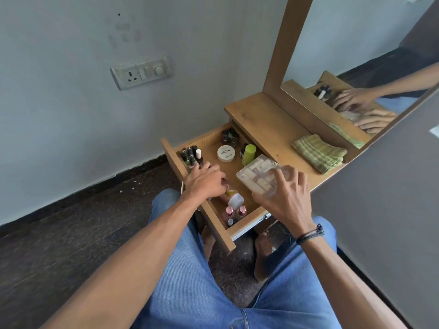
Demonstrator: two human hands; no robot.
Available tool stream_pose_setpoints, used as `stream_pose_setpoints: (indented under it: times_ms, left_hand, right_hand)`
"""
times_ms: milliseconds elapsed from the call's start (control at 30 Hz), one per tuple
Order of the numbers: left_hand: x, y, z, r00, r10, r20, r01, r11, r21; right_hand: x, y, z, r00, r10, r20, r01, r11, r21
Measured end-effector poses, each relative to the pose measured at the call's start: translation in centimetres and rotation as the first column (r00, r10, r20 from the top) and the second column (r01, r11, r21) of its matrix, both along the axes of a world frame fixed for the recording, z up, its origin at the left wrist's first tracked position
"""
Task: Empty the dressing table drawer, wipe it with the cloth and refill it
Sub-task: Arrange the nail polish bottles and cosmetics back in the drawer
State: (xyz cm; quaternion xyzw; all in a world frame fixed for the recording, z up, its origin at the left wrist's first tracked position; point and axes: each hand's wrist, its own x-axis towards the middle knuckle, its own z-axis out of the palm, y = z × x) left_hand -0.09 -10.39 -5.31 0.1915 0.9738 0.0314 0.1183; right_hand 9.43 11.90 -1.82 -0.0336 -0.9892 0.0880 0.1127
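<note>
The wooden drawer (174,160) of the dressing table stands pulled out over my knees. Inside are dark nail polish bottles (191,154) at its left, more small bottles (230,136) at the back, a round white jar (226,153), a lime green bottle (249,154) and pink-capped bottles (234,212) at the front. My right hand (283,198) grips a clear plastic box (257,175) of pale items, tilted above the drawer's right side. My left hand (205,182) reaches down into the drawer with its fingers curled over small items; what it touches is hidden.
A folded green checked cloth (319,153) lies on the table top (268,122) to the right of the drawer. A wood-framed mirror (356,55) stands behind it. A wall socket plate (141,73) is on the wall at left. My bare feet (262,255) rest under the drawer.
</note>
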Motion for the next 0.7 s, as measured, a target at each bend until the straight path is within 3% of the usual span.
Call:
stream_pose_setpoints:
  times_ms: [400,700]
  left_hand:
    - [0.0,-0.1,-0.1,1.0,0.028,0.009,-0.028,0.998,0.059]
    - [0.2,-0.3,0.0,0.999,0.037,0.005,-0.038,0.996,0.085]
  right_hand:
    - [0.0,-0.8,-1.4,0.998,0.032,-0.059,-0.025,0.994,0.103]
    - [-1.0,-1.7,-3.3,0.993,-0.019,0.112,0.007,0.994,0.106]
